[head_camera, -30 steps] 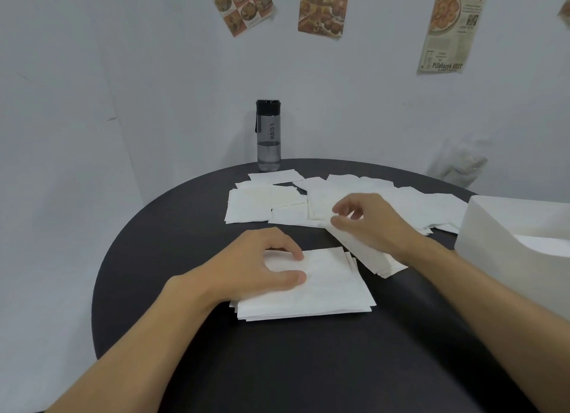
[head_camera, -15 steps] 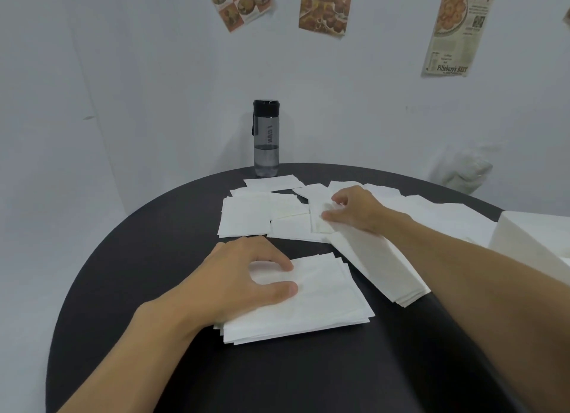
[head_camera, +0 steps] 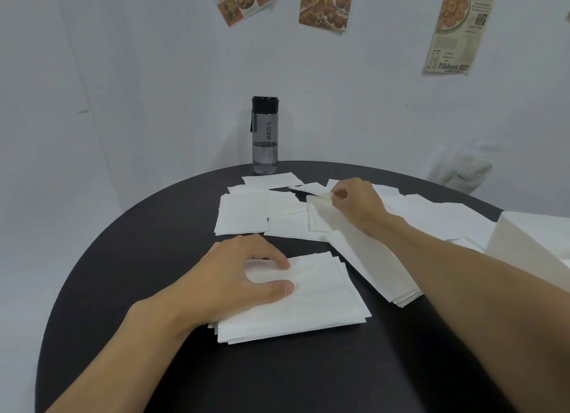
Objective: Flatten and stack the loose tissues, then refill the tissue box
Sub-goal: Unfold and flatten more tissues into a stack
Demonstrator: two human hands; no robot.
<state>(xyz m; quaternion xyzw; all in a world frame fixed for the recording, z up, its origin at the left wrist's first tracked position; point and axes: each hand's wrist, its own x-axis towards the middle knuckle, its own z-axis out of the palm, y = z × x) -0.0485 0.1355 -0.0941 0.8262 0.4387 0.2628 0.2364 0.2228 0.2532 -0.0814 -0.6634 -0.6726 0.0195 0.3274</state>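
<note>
Held down the stack of tissues [head_camera: 311, 304] in the middle of the black table [head_camera: 277, 378] with the left hand [head_camera: 243, 276], bent fingertips and thumb on top. Pinched a loose tissue [head_camera: 319, 204] farther back with right hand [head_camera: 354, 202] thumb and fingers.

- One view only: head-worn cam, facing forward and down.
- Close over table [head_camera: 129, 289], its near edge cut off at bottom; wall [head_camera: 154, 73] fills top.

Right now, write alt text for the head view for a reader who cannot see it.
A person's left hand rests on a neat tissue stack on a round black table while the right hand pinches a loose tissue from a scattered spread; a water bottle stands behind.
</note>
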